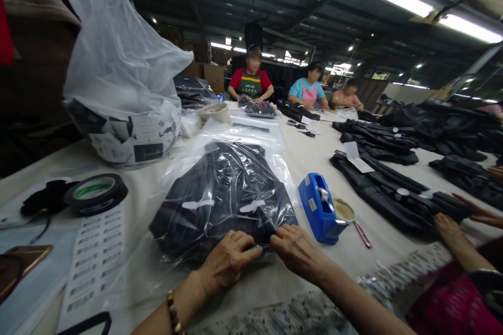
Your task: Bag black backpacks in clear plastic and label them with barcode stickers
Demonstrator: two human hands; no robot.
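Note:
A folded black garment point(231, 183), with two white patches or tags on it, lies flat inside a clear plastic bag point(168, 175) before me. At the near edge of the bag, my left hand point(230, 259) bears down with curled fingers closed on the plastic, its thumb pointing right. Just to its right, my right hand point(298, 251) is closed on the same edge, pinching the film near the garment's lower right corner. What lies under the fingers is partly hidden. A blue tape dispenser point(320, 209) stands right of the bag.
Black tape roll point(96, 193) and barcode label sheet point(96, 256) lie left. Behind them stands a plastic sack of tags point(129, 131). Right of the dispenser are a tape ring point(343, 209) and pink cutter point(362, 234). A co-worker's hands point(451, 230) touch black garments point(393, 193); people sit beyond.

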